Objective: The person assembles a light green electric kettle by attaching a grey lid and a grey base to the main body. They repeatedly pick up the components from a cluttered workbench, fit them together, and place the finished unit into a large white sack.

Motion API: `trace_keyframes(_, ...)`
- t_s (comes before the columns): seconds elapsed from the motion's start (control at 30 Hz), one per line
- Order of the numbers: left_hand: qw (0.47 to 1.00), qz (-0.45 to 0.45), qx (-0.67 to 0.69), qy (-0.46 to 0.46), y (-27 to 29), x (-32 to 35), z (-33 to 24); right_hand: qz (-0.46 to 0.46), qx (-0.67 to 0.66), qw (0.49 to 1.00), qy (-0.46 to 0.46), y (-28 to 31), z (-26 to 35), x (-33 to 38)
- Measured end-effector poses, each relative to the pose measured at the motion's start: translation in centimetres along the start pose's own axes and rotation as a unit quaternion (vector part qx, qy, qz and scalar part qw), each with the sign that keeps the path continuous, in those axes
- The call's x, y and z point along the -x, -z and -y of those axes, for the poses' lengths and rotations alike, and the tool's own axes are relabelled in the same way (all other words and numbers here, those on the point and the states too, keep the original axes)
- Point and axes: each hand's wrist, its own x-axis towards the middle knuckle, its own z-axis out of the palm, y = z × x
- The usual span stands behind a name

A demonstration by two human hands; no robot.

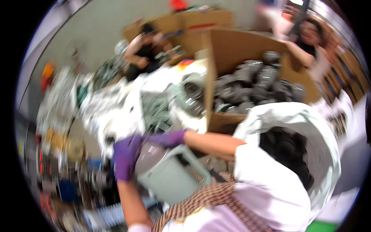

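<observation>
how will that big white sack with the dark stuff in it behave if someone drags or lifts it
The white sack looks floppy: its rim is rolled and creased, so it would likely sag. It seems filled with dark items, so probably heavy. The smooth skin may be slippery; blur limits certainty.

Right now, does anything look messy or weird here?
Yes. Packets and wrapped parts lie in a loose heap on the floor instead of in boxes. The big cardboard box is piled with grey bagged items. Both gloved hands, left hand and right hand, hold a tilted pale green bin.
</observation>
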Motion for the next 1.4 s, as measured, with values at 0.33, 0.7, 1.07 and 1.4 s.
trace_keyframes(0.33,0.953,0.243,0.159,-0.083,-1.3,-10.5,-0.3,-0.087,-0.041,0.995,-0.04,6.0,9.0,9.2)
trace_keyframes(0.7,0.958,0.273,0.054,0.067,7.0,-2.2,13.0,0.02,-0.424,0.905,0.006,4.4,3.6,2.2)
trace_keyframes(1.07,0.815,-0.249,-0.327,0.408,3.8,54.6,-0.6,0.043,-0.295,0.953,-0.047,-14.0,-1.8,-10.9)
trace_keyframes(1.4,0.521,-0.631,0.001,0.575,-7.2,51.3,-5.2,0.148,0.144,0.94,0.27,-35.9,4.9,-41.5)
